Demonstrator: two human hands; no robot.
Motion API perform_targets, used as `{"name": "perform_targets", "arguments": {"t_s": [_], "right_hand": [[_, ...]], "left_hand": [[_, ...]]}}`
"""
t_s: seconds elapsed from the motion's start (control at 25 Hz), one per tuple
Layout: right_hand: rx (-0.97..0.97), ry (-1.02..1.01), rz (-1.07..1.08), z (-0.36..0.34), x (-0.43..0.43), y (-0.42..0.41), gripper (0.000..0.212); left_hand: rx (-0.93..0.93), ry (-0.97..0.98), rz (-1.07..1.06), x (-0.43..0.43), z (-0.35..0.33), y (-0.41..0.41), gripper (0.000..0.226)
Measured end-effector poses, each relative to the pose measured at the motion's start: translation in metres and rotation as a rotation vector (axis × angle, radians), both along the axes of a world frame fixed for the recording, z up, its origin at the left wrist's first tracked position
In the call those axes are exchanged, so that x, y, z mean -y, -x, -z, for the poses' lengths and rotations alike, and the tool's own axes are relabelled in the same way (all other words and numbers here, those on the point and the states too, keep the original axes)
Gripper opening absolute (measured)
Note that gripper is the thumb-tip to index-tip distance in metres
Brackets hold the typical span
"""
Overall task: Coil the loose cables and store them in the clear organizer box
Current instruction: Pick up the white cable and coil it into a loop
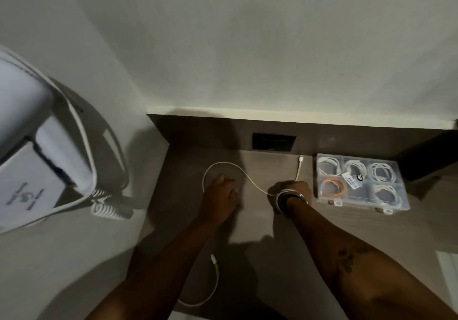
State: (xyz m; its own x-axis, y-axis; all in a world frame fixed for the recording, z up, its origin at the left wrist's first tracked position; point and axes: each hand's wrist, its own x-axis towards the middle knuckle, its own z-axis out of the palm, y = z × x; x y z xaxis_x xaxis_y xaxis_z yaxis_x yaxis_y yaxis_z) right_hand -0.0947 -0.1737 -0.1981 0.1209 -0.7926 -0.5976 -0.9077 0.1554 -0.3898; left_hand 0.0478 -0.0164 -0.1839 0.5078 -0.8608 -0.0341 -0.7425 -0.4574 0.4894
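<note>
A white cable (pixel 250 179) is being coiled on the brown table (pixel 188 223). Several turns are wound around the right hand (pixel 293 192), whose grip is closed on the coil, with one short plug end (pixel 300 159) sticking up behind it toward the wall. From the coil the cable runs left in a wide arc across the table and passes under the left hand (pixel 221 190). That hand lies knuckles-up over the strand; whether its grip is pinched on the cable or merely pressing it down cannot be told. The cable appears to go on beneath the left forearm to a free end (pixel 212 257) that hangs off the near table edge — the link is hidden, so this is judged rather than seen.

The clear organizer box (pixel 401 202) sits just beside the right hand, lid open, with white coils in four compartments, an orange-and-blue coil (pixel 333 187) in the near left one, and tags (pixel 353 178) over the middle.

The likeliest failures are judged as follows. The turns could slide off the right hand if the closed grip is relaxed, since nothing ties them. The dangling end could snag on the table edge as slack is drawn in, jerking the coil loose. A coil wound too wide would not be seated in a compartment — and no empty one can be clearly made out.
</note>
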Motion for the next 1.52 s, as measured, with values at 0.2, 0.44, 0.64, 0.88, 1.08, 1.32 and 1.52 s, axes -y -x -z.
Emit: {"name": "perform_targets", "arguments": {"t_s": [0.2,0.44,0.64,0.88,1.08,1.32,1.52], "right_hand": [[0.081,0.261,-0.089,-0.018,-0.004,-0.001,0.030],[0.266,1.000,-0.957,-0.086,-0.014,0.004,0.025],[0.519,0.801,-0.691,-0.127,-0.013,0.015,0.012],[0.937,0.244,-0.529,-0.158,-0.049,0.014,0.031],[0.474,0.732,-1.083,-0.205,-0.075,0.026,0.024],[0.705,1.020,-1.051,-0.289,-0.005,0.051,0.020],[0.799,0.740,-0.857,-0.228,-0.044,0.042,0.018]], "left_hand": [[0.070,0.261,0.056,0.014,-0.029,-0.002,0.029],[0.186,-0.085,0.502,0.054,-0.091,0.007,0.041],[-0.718,-0.033,0.174,0.040,-0.130,0.017,0.025],[-1.888,0.665,-0.070,0.029,-0.184,0.019,0.016],[-0.948,0.677,-0.122,0.029,-0.199,0.040,0.016],[-0.937,0.401,0.232,0.009,-0.240,0.048,0.033],[-1.564,0.554,0.253,0.015,-0.260,0.056,0.033]]}}
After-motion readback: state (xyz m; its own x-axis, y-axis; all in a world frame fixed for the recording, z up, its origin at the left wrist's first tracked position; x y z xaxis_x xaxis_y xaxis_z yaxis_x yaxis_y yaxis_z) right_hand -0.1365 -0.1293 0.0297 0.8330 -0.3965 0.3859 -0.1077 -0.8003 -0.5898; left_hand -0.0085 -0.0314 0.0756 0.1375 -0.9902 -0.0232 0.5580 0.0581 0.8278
